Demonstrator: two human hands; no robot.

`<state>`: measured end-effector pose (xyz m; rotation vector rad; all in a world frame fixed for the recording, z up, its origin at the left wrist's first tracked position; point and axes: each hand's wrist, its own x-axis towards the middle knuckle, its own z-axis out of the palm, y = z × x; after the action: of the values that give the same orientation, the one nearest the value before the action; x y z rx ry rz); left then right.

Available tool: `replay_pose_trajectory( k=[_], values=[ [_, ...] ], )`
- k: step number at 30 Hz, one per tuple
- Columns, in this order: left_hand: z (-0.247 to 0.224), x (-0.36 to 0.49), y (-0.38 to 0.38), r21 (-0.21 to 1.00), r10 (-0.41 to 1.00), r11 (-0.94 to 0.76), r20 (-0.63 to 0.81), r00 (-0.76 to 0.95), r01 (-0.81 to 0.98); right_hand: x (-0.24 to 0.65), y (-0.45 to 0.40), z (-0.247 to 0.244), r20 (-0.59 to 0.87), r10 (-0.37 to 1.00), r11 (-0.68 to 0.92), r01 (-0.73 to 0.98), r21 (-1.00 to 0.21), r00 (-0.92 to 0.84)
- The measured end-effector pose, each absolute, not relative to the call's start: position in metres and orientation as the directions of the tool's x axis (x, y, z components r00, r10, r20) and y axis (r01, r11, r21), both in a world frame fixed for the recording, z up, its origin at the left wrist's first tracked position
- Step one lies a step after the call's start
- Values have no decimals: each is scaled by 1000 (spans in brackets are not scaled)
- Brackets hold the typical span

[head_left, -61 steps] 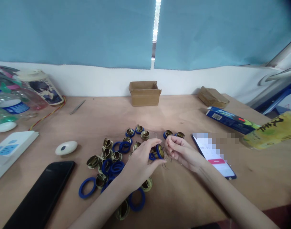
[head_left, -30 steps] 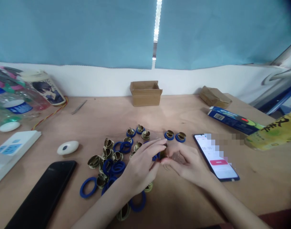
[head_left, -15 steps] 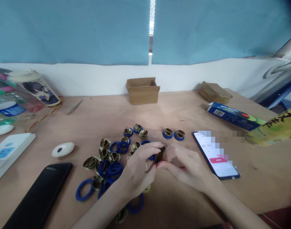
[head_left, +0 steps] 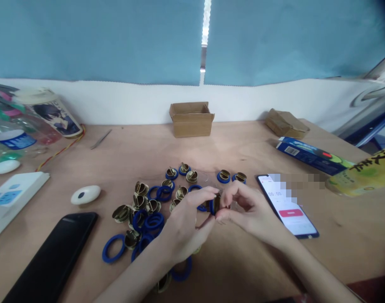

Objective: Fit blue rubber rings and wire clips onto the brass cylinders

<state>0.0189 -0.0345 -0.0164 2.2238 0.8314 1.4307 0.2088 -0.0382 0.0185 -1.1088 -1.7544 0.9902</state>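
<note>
Between both hands, a brass-coloured metal piece with a blue ring is held on edge. My left hand pinches its left side, thumb below and fingers above. Against its right side, the fingertips of my right hand are closed. Several loose blue rings and brass-coloured pieces lie in a pile around and left of my left hand. Beyond my right hand, two brass pieces sit on blue rings.
An open cardboard box stands at the back. On the right lie a lit phone, a blue box and a yellow packet. A black phone, white oval case and power strip are on the left.
The view has shifted slightly. My right hand has turned and its fingers are more curled; the blue ring between the hands shows more clearly.
</note>
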Motion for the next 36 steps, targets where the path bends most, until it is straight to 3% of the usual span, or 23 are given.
replay_pose_trajectory(
  k=[4, 13, 27, 36],
  values=[
    [-18, 20, -32, 587, 608, -791, 721, 334, 172, 208, -42, 19, 306, 899, 409, 346, -844, -314],
    [-21, 16, -32, 549, 552, -825, 734, 396, 135, 206, -47, 20, 549, 673, 739, 436, -513, -496],
    [-13, 24, -32, 586, 581, -807, 764, 280, 73, 206, -49, 28, 545, 569, 818, 492, -298, -616],
    [-17, 23, -32, 565, 566, -820, 779, 269, 90, 205, -47, 28, 476, 590, 803, 538, -257, -652]
  ],
)
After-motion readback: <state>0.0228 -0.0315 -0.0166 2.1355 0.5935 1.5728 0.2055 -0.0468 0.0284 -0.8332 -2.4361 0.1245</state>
